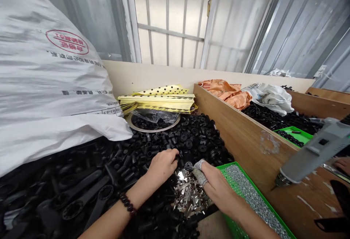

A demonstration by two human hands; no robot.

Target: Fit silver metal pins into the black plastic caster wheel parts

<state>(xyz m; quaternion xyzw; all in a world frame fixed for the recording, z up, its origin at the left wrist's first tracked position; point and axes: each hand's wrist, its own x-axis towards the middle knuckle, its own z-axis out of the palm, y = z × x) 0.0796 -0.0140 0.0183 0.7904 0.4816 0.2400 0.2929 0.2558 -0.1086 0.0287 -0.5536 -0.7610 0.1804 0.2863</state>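
the left hand curls closed at the edge of a heap of black plastic parts, any hold hidden; the right hand, fingers in grey cloth guards, pinches a small dark piece above loose silver metal clips. a slip could scatter clips into the black heap or the green tray of screws.

Your passage: open space above the black plastic parts, 12 o'clock. Obstacles: white woven sack, 10 o'clock; grey glue gun, 2 o'clock; wooden divider, 3 o'clock.
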